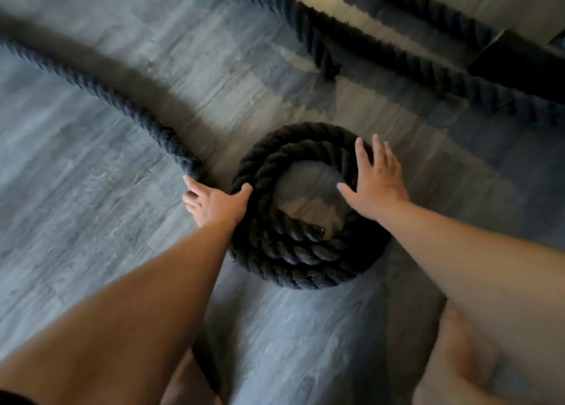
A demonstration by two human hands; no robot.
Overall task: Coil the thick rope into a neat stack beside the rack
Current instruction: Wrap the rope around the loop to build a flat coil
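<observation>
A thick black rope lies partly wound into a round coil (pixel 302 252) of about three turns on the grey wood floor, with bare floor in its hollow middle. My left hand (pixel 215 203) grips the rope where its loose length (pixel 101 90) meets the coil's left edge. That loose length runs away to the upper left. My right hand (pixel 374 180) rests flat with fingers spread on the coil's right side.
More black rope (pixel 382 50) stretches across the floor at the top, with a short end (pixel 328 65) pointing toward me. A dark rack base (pixel 516 68) sits at the upper right. My bare foot (pixel 467 355) stands at the lower right.
</observation>
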